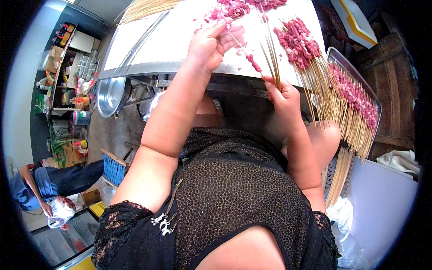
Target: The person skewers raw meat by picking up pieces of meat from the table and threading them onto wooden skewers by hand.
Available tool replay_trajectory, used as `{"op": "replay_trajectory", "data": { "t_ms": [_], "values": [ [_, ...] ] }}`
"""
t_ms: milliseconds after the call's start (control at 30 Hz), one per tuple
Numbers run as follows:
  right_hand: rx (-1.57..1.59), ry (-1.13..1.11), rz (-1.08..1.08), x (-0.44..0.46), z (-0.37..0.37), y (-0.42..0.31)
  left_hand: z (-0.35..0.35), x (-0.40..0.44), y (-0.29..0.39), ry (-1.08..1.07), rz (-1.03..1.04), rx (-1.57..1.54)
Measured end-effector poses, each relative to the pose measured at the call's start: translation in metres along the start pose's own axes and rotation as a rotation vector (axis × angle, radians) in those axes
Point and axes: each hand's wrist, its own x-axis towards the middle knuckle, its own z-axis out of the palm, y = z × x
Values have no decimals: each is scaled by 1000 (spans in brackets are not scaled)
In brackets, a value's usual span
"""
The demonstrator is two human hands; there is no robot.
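My left hand [211, 42] is at the table's near side, its thumb and forefinger pinched on a small piece of raw meat [227, 21] at the tip of a bamboo skewer. Several pieces of red and pale meat [253, 62] are threaded along that skewer, which slants down to my right hand [283, 96]. My right hand is closed around its lower end, along with several bare bamboo skewers [271, 54] that point away from me. Beyond my fingers lies a heap of cut raw meat [229, 9] on the white tabletop [180, 45].
Finished meat skewers [299, 42] are stacked to the right, handles overhanging the edge. A metal tray [379, 110] beside them holds more. Loose bamboo sticks [146, 8] and long metal rods [141, 42] lie left. A metal basin [111, 96] and another person [40, 186] with a bag are farther left.
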Motion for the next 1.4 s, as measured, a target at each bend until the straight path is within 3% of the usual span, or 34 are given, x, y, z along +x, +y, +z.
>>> {"op": "replay_trajectory", "data": {
  "t_ms": [233,500,633,1067,1400],
  "values": [
    [112,-18,-2,-3,8,3,19,-7,-12,59,85,-131],
    [336,-64,152,-4,3,-17,19,-8,-24,-85,-29,-20],
    [356,-50,185,-3,0,-18,17,-6,-10,-160,12,7],
    [353,-217,252,-7,-3,-24,19,3,-14,156,46,-104],
    [424,-157,246,-9,-3,-14,19,2,-15,107,84,-156]
  ]
}}
